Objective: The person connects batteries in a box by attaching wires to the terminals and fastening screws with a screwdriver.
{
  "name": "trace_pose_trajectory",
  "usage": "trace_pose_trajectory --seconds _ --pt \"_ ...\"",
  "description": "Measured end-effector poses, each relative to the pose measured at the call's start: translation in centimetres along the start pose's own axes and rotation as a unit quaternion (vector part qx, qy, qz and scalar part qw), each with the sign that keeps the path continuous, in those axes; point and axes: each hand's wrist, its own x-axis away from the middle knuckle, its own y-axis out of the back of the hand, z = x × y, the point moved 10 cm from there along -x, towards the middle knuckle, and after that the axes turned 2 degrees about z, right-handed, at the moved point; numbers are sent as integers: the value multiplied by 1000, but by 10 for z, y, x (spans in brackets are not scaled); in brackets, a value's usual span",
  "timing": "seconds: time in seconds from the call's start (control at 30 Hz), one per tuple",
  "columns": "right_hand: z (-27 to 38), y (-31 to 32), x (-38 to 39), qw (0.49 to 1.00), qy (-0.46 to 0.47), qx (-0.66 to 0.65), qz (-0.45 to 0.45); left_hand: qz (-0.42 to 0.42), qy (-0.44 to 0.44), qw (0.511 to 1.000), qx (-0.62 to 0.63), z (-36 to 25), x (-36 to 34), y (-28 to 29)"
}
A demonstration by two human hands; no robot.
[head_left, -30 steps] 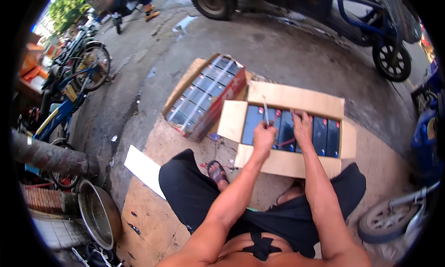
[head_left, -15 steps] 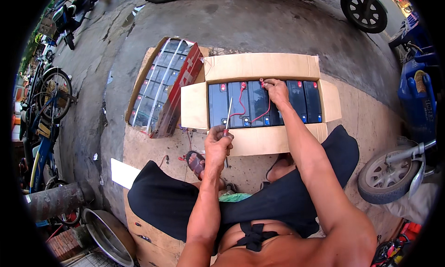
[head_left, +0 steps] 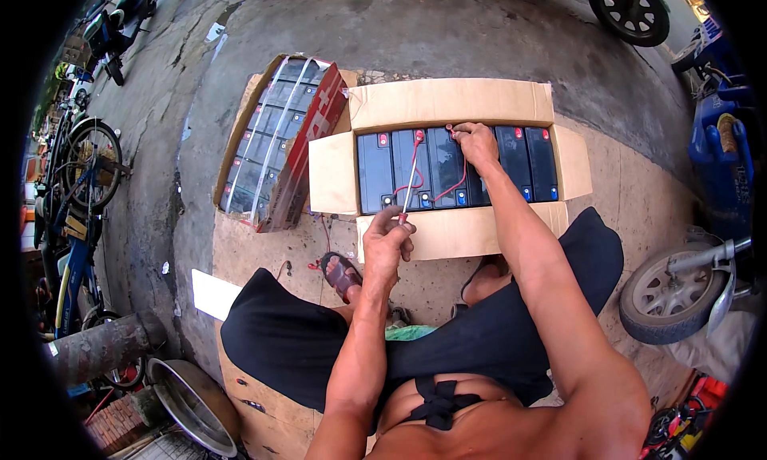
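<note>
Fingers of the left hand [head_left: 389,234] pinch a screwdriver [head_left: 410,180]; right hand [head_left: 474,143] fingers press a red wire [head_left: 457,185] onto a battery [head_left: 444,166]. Two links fitted, outer batteries unwired.

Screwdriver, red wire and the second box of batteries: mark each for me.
screwdriver [head_left: 409,180], head view, middle of its metal shaft.
red wire [head_left: 457,184], head view, the curved run across the battery tops.
second box of batteries [head_left: 272,132], head view, strapped battery tops.
</note>
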Motion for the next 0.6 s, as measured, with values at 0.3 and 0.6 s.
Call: trace_pose_trajectory --seconds 0.3,0.6 --pt "4 -6 -8 998 -32 16 60 -36 -133 948 -286 -12 -4 -5" --pt "1 2 -3 996 -84 -31 10 -57 -222 942 -247 -59 -23 -19"
